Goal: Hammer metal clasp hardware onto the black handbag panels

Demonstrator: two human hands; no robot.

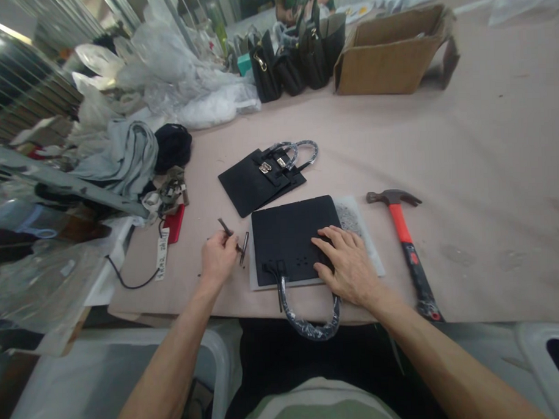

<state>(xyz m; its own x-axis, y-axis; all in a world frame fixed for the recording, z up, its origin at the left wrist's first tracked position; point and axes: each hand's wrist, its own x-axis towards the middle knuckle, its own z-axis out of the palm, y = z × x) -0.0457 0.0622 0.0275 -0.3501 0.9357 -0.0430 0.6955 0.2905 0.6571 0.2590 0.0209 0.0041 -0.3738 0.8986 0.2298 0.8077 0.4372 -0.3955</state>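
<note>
My left hand is closed around a short dark metal rod that looks like a punch. Another slim metal rod lies just right of those fingers. With fingers spread flat, my right hand rests on a black bag panel, whose lower part shows small holes. A plastic-wrapped handle is joined to the panel at its lower left and loops over the table edge; its other end is partly hidden by my right hand. Under the panel lies a pale board with a speckled, worn surface.
A claw hammer with a red and black handle lies to the right. Black bag panels with wrapped handles lie beyond. Farther back stand dark handbags, a cardboard box and plastic bags. A person's hands show at top.
</note>
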